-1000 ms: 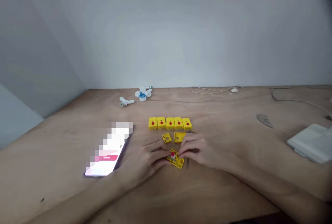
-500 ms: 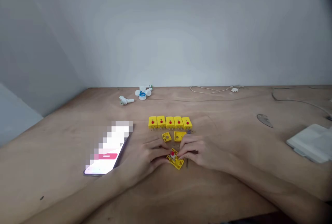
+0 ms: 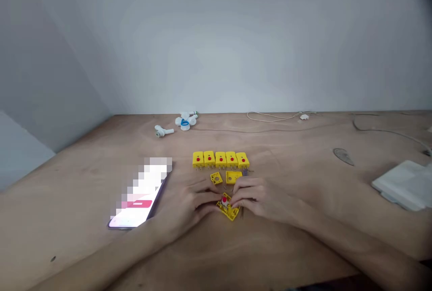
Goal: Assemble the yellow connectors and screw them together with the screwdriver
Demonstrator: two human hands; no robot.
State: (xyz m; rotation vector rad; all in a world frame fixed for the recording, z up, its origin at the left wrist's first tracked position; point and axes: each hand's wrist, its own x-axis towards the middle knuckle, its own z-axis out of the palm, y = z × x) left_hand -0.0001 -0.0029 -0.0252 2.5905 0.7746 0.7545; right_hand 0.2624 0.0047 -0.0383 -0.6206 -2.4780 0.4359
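Yellow housing (image 3: pixel 231 213): lies flat on the table (image 3: pixel 84 183), inner side up, between both hands. Red button (image 3: pixel 224 199) on a pale block in its left part; seated or only resting, cannot tell. Against a second ago: turned very slightly, near corner now a touch further left. Left hand (image 3: pixel 199 201): fingers closed on the housing's left edge, thumb low at the near side, same hold as before. Right hand (image 3: pixel 251 195): a little lower than earlier, fingertips bunched at the housing's right side, near the button; gripping a small part or merely pressing, cannot tell. Beyond those knuckles, shallow yellow cover (image 3: pixel 238 177), now showing almost whole, earlier partly hidden. Left of it, apart, yellow frame piece (image 3: pixel 213 176), no shift seen. Farther back, five yellow boxes (image 3: pixel 220 156) in a row, side by side, order unchanged. Just right of the housing, thin pins (image 3: pixel 242 212), blurred. Off left, phone (image 3: pixel 133 221), screen lit and partly pixelated; same place as before.
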